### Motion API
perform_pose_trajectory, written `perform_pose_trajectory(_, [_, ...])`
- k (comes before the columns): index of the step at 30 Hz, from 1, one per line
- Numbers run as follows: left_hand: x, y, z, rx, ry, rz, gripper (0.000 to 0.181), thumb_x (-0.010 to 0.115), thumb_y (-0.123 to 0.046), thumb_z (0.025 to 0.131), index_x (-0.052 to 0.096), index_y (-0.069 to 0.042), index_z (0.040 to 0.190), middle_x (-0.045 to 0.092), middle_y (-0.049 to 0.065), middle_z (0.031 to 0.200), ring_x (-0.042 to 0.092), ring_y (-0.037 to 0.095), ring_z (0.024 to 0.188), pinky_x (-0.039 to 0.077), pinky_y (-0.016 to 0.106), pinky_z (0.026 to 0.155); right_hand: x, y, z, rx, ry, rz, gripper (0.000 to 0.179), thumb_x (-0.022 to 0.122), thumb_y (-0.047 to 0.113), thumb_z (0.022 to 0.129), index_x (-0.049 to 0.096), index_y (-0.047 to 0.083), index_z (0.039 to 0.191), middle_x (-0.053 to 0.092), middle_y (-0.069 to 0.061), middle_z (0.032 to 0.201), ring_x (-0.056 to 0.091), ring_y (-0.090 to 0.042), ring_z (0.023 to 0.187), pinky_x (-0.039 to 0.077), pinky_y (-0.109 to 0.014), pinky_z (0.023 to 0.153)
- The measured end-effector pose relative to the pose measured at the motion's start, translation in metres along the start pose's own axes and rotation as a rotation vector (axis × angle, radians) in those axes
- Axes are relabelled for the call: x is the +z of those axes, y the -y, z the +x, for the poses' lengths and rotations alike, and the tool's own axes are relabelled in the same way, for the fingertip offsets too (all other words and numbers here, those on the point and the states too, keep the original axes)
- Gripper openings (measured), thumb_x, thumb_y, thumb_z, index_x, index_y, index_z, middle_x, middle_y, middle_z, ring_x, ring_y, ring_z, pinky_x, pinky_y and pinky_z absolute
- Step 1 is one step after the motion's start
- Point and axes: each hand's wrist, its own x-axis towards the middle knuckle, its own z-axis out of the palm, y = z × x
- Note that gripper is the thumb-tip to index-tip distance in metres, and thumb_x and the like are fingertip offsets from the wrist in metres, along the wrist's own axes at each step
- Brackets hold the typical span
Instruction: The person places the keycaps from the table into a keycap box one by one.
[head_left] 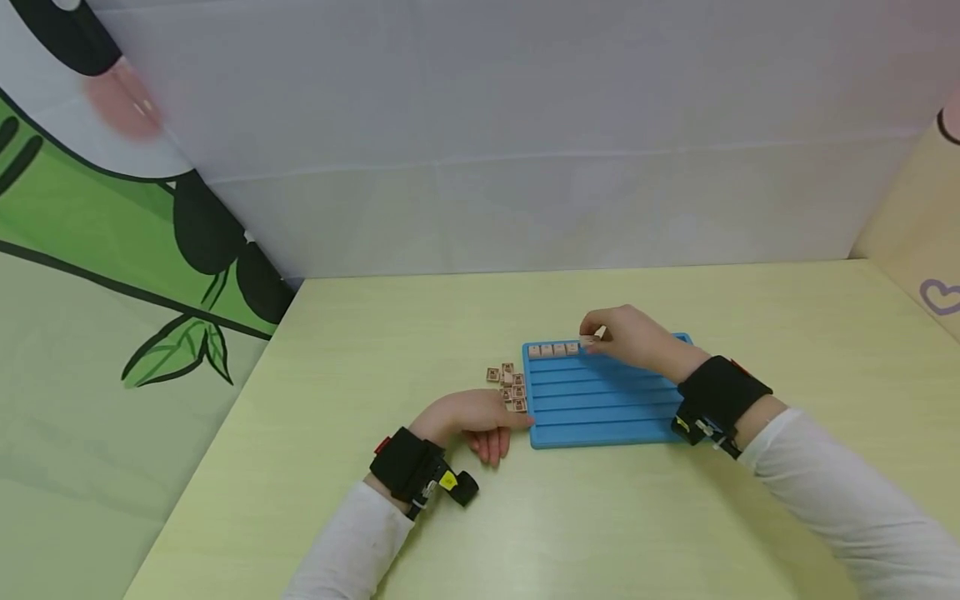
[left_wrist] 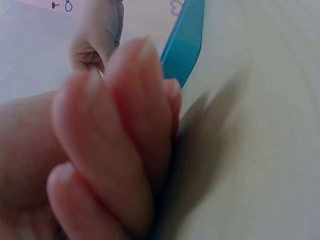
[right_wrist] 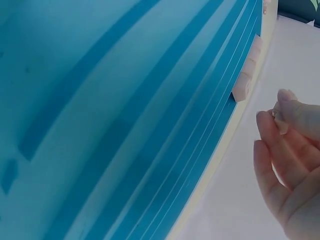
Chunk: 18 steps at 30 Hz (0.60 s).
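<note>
"Above the table (head_left: 600,517), what is pinched?"
"A tile (right_wrist: 282,126), by the right hand (head_left: 633,335) at the blue tray's (head_left: 600,408) far edge; hidden in the left wrist view."
"The left hand (head_left: 480,417)?"
"Relaxed beside the tray."

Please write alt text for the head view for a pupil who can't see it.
A person's right hand pinches a small tile at the far row of a blue ridged board, just right of four tiles in that row. The left hand lies by the board's left edge, beside loose tiles on a pale table.
</note>
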Motion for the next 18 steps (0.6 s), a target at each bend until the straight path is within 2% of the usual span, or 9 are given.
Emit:
perform_pose_trajectory(6, [-0.0003, -0.0009, -0.0005, -0.005, 0.005, -0.001, 0.056, 0.051, -0.042, 0.095, 0.064, -0.005, 0.056, 0.060, 0.002, 0.048, 0.052, 0.009, 0.036, 0.040, 0.019, 0.040, -0.0001, -0.0024, -0.0012, -0.001, 0.002, -0.041, 0.032, 0.065, 0.008, 0.089, 0.061, 0.001, 0.120, 0.066, -0.015, 0.105, 0.063, -0.029, 0.092, 0.052, -0.041, 0.079])
perform_pose_trajectory(11, [-0.0002, -0.0010, -0.0007, -0.009, -0.001, -0.002, 0.056, 0.051, -0.042, 0.095, 0.064, -0.005, 0.056, 0.059, 0.002, 0.047, 0.052, 0.009, 0.036, 0.040, 0.019, 0.039, 0.0011, -0.0030, -0.0009, -0.044, 0.026, -0.113, 0.040, 0.063, 0.005, 0.089, 0.057, 0.005, 0.129, 0.060, -0.010, 0.094, 0.053, -0.020, 0.079, 0.046, -0.034, 0.071])
perform_pose_trajectory(15, [-0.0001, -0.0011, -0.0006, -0.009, 0.003, 0.002, 0.056, 0.051, -0.042, 0.096, 0.064, -0.005, 0.056, 0.060, 0.001, 0.047, 0.052, 0.009, 0.036, 0.040, 0.019, 0.039, 0.0024, -0.0042, -0.0005, -0.065, 0.035, -0.120, 0.032, 0.063, 0.003, 0.089, 0.063, 0.004, 0.121, 0.052, -0.006, 0.086, 0.043, -0.017, 0.072, 0.039, -0.030, 0.067])
perform_pose_trajectory(18, [-0.0001, -0.0015, -0.0010, -0.005, 0.000, 0.002, 0.056, 0.051, -0.042, 0.096, 0.064, -0.005, 0.056, 0.060, 0.002, 0.048, 0.052, 0.009, 0.036, 0.040, 0.019, 0.039, 0.0023, -0.0043, -0.0010, -0.064, 0.038, -0.112, 0.023, 0.065, 0.004, 0.088, 0.066, 0.003, 0.111, 0.050, -0.005, 0.085, 0.042, -0.016, 0.071, 0.039, -0.030, 0.066])
